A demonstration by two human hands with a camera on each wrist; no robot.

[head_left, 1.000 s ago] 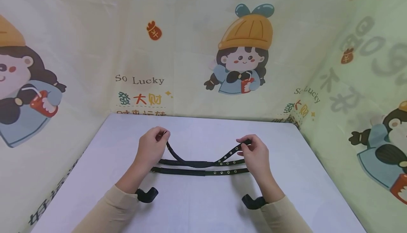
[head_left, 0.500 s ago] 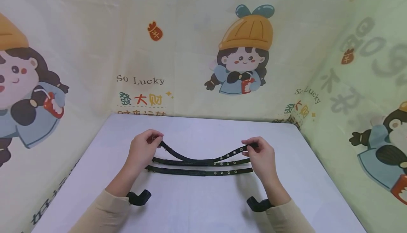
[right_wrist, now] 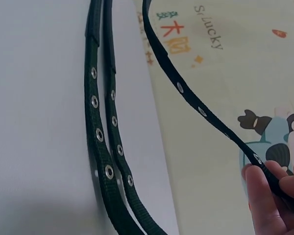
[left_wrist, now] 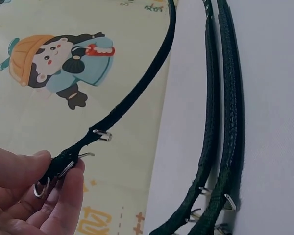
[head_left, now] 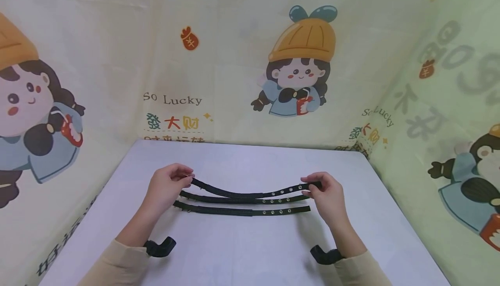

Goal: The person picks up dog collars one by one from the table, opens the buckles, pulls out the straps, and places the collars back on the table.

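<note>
Three dark collars with metal eyelets and buckles are in view. My left hand [head_left: 166,186] pinches the buckle end of the farthest collar [head_left: 212,189] between thumb and fingers; its metal ring [left_wrist: 41,188] shows in the left wrist view. The eyelet end is pinched by my right hand [head_left: 328,195]. Between the hands this collar sags in a shallow curve, its middle low beside the second collar [head_left: 218,199]. Nearest me, the third collar [head_left: 222,210] lies roughly parallel. Both lie on the table with eyelets toward the right.
The white tabletop [head_left: 242,247] is enclosed by a printed cloth backdrop [head_left: 234,60] at the back and sides. Dark devices [head_left: 161,247] stick out at both wrists, by the beige sleeves [head_left: 121,262].
Both hands have moved apart and slightly down toward me, the left one farther. The held collar has gone from a deep sag to a flatter curve.
</note>
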